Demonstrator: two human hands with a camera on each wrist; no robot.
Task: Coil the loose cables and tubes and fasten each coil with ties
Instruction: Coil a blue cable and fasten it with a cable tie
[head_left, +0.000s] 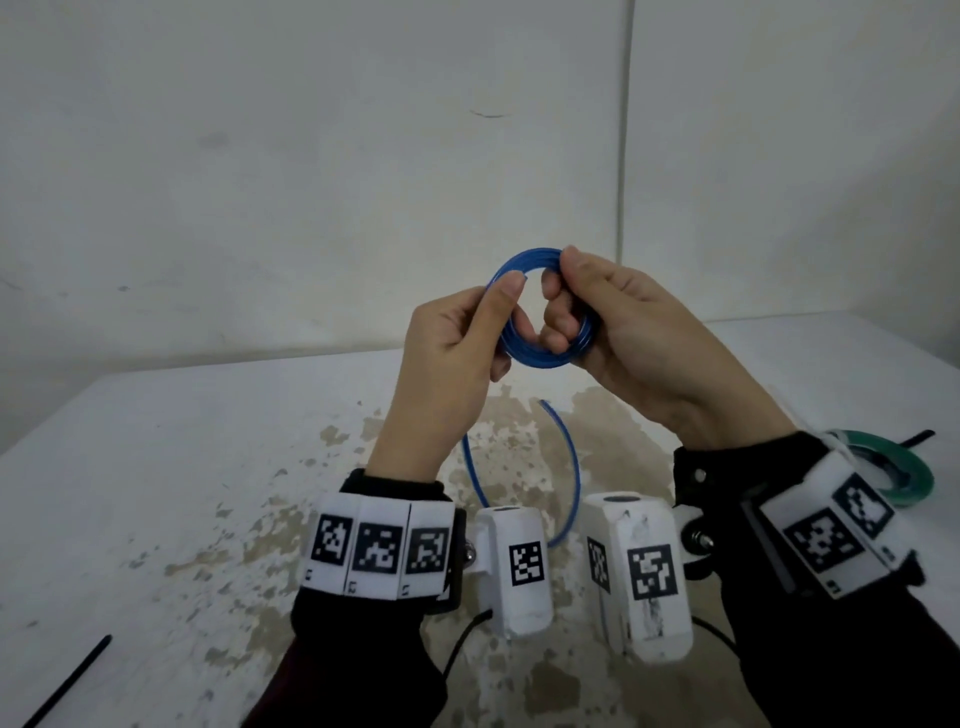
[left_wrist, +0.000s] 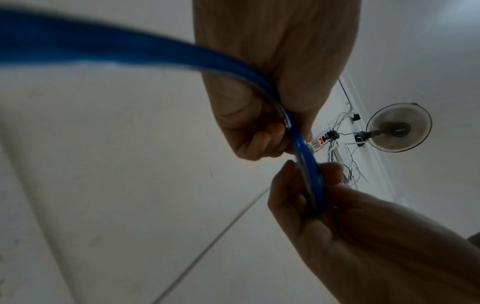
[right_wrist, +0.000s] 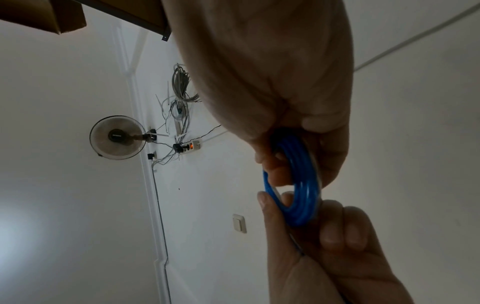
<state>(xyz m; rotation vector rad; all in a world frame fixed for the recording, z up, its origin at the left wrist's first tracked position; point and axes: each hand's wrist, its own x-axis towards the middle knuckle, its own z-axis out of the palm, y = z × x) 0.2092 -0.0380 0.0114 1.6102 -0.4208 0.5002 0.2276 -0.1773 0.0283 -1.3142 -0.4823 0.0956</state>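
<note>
A blue tube coil (head_left: 535, 360) is held up above the table between both hands. My left hand (head_left: 498, 312) pinches its left side with the thumb in front. My right hand (head_left: 563, 278) grips its right side, thumb on top and fingers curled through the ring. The tube's loose tail (head_left: 575, 467) hangs down in a curve toward the table. In the left wrist view the blue tube (left_wrist: 306, 164) runs between my left hand (left_wrist: 259, 139) and right hand (left_wrist: 311, 197). In the right wrist view the coil (right_wrist: 301, 207) sits between my right hand (right_wrist: 306, 148) and left hand (right_wrist: 311, 242).
A black tie (head_left: 67, 680) lies on the worn white table (head_left: 156, 467) at the near left. A green coil (head_left: 909, 483) with another black tie (head_left: 917, 438) by it lies at the right, behind my right wrist. A wall stands close behind the table.
</note>
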